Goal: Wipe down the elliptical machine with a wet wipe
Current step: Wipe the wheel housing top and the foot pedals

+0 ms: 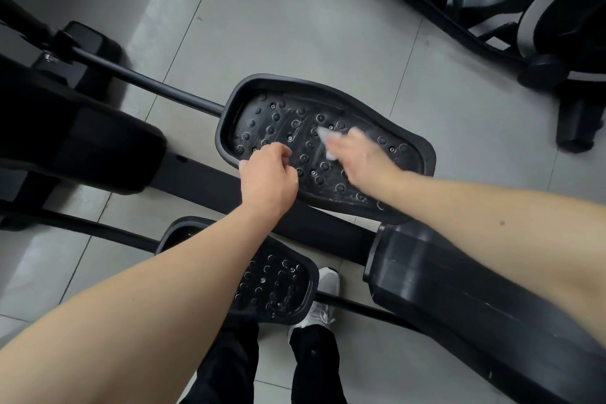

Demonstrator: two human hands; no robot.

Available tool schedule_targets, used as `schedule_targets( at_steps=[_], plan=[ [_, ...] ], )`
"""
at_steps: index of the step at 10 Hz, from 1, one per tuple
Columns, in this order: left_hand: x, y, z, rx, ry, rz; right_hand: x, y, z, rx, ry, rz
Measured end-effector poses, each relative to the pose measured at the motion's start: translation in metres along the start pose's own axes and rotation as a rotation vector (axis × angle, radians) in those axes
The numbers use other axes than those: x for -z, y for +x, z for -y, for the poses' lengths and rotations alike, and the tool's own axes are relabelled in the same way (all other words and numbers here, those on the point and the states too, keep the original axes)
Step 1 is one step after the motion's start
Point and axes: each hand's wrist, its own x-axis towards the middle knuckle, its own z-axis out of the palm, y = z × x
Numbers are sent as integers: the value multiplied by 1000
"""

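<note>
The elliptical's far foot pedal, black with round studs and a raised rim, lies in the middle of the view with wet streaks on it. My right hand presses a white wet wipe onto the pedal's studded surface; the hand is blurred. My left hand grips the pedal's near rim with curled fingers. The near pedal sits lower, partly under my left forearm.
The machine's black centre beam and rear housing run between the pedals. A second elliptical stands at top right on the grey tiled floor. My white shoe is beside the near pedal.
</note>
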Motion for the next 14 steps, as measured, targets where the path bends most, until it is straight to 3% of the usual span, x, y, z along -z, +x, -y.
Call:
schedule_targets(
  at_steps=[1,2,3,4,5,6,7,8,10,12,14],
  plan=[
    [-6,-3,-4,-17,42,14,-10,-41,18,389,-69,167],
    [-12,-6,-7,-40,108,32,-3,-44,4,456,-88,150],
    [-17,-8,-9,-55,168,52,21,-15,-22,59,-62,-111],
    [-21,-8,-12,-77,188,48,30,-3,-42,-91,-99,-247],
    [-24,-8,-16,-81,183,49,23,-25,-21,-26,-93,-78],
    [-28,-11,-20,-89,188,55,4,-59,1,254,-52,129],
    [-31,-11,-25,-102,193,76,19,-52,-5,224,-104,199],
    [-35,-10,-30,-106,199,95,46,-16,-27,-32,-134,29],
    [-39,-11,-36,-113,218,108,61,-20,-38,-170,-152,34],
    [-38,-18,-36,-120,239,102,64,-80,-47,-266,-220,21],
    [-36,-22,-34,-115,257,105,57,-116,-43,-284,-242,-21]
  ],
)
